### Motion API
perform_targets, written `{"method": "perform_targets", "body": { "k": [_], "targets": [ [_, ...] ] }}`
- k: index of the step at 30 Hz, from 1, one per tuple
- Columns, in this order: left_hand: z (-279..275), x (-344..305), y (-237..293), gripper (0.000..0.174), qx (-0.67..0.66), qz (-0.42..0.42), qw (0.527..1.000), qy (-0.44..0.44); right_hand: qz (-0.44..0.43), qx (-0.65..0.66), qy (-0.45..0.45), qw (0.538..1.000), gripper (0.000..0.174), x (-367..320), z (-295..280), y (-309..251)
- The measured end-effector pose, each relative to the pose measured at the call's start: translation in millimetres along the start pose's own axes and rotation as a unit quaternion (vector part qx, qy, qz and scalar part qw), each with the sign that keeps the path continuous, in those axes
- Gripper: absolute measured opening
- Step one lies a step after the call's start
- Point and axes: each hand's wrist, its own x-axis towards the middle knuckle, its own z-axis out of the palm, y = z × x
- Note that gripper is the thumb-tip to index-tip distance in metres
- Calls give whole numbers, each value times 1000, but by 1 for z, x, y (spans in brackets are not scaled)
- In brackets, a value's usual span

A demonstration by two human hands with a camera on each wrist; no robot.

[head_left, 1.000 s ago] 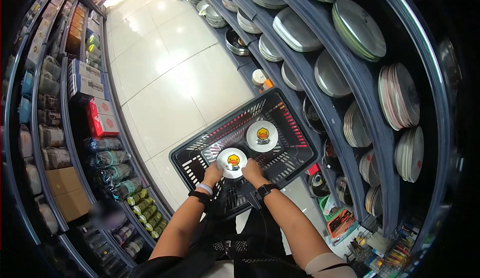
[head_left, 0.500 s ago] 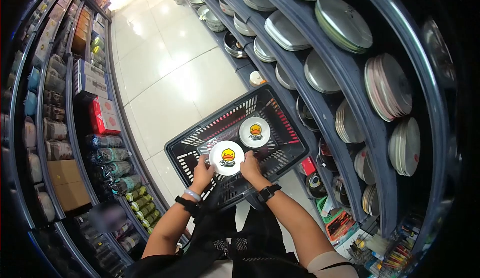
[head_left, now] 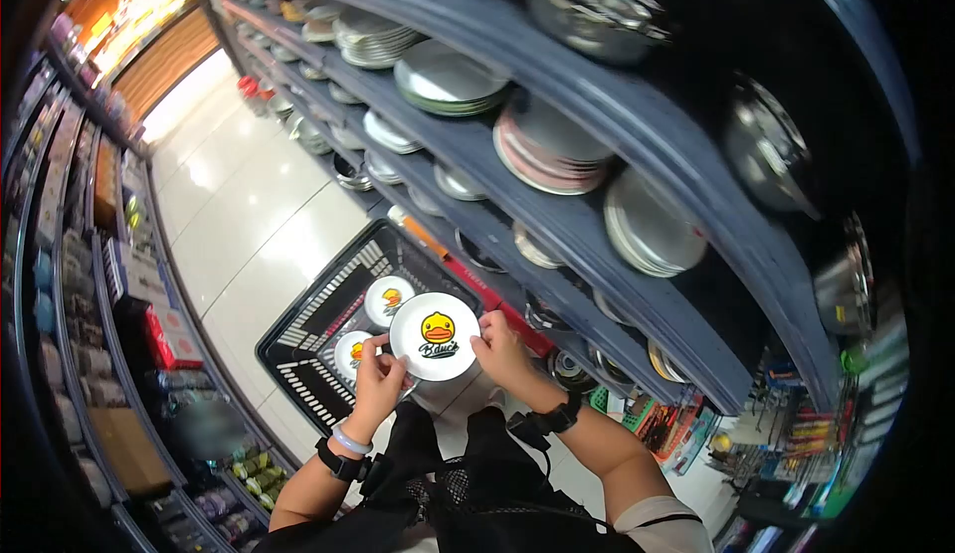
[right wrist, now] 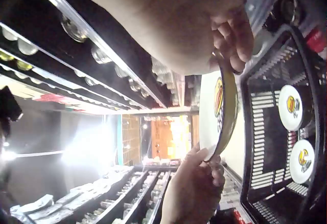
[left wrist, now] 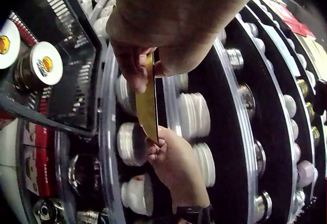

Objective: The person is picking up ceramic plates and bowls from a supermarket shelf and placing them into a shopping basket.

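Observation:
A round white plate (head_left: 434, 326) with a yellow duck face and black lettering is held up by both hands at its rim. My left hand (head_left: 378, 386) pinches its left edge and my right hand (head_left: 505, 356) grips the right edge. In the left wrist view the plate (left wrist: 147, 104) is nearly edge-on, showing a yellowish underside. Behind and below it, the black basket (head_left: 298, 394) holds two more duck-printed plates, one farther off (head_left: 387, 294) and one nearer (head_left: 350, 347), partly covered by the left hand. The nearer one tops a stack in the left wrist view.
On the right, grey shelves (head_left: 438, 170) carry stacked plates (head_left: 557, 145) and metal pots (head_left: 597, 16). Packaged goods fill the left shelf, with a red box (head_left: 171, 336) among them. A tiled floor (head_left: 229, 195) runs along the aisle between.
Both hands have lifted the plate up out of the basket, uncovering another duck plate beneath. The head view has swung right toward the shelves, so the basket now appears farther left.

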Motion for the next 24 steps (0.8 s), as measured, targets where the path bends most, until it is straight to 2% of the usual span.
{"method": "perform_targets", "body": {
  "k": [1, 2, 7, 9, 10, 13, 14, 17, 18, 19, 21, 22, 24],
  "targets": [
    [15, -1, 13, 31, -12, 20, 999, -22, 1, 0, 14, 1000, 25, -7, -19, 2],
    [30, -3, 29, 31, -25, -3, 998, -50, 7, 9, 36, 999, 24, -14, -36, 6],
    [108, -7, 63, 34, -7, 86, 985, -150, -9, 32, 141, 989, 19, -56, -124, 21],
    [141, -11, 80, 35, -2, 83, 977, -196, -31, 16, 185, 982, 18, -73, -154, 28],
    [158, -10, 83, 36, 42, 127, 970, -202, -8, 28, 208, 978, 18, -83, -170, 28],
    [209, -13, 94, 37, 20, 137, 959, -249, 28, 42, 261, 964, 18, -102, -212, 45],
    [225, -7, 84, 38, 31, 164, 953, -254, 39, 45, 275, 960, 18, -107, -225, 46],
    [270, -9, 113, 37, 100, 216, 934, -266, 53, 59, 308, 948, 17, -113, -261, 56],
    [286, -1, 106, 36, 101, 236, 928, -271, 57, 70, 323, 942, 17, -114, -271, 62],
    [299, 2, 108, 36, 101, 237, 927, -272, 57, 70, 325, 941, 17, -113, -280, 68],
    [322, 7, 114, 34, 109, 179, 928, -309, 108, 40, 330, 937, 19, -114, -296, 84],
    [331, 10, 115, 33, 117, 181, 926, -310, 160, 28, 297, 941, 21, -112, -304, 97],
    [348, 19, 114, 32, 140, 194, 921, -308, 164, 20, 317, 934, 21, -107, -310, 107]
  ]
}}
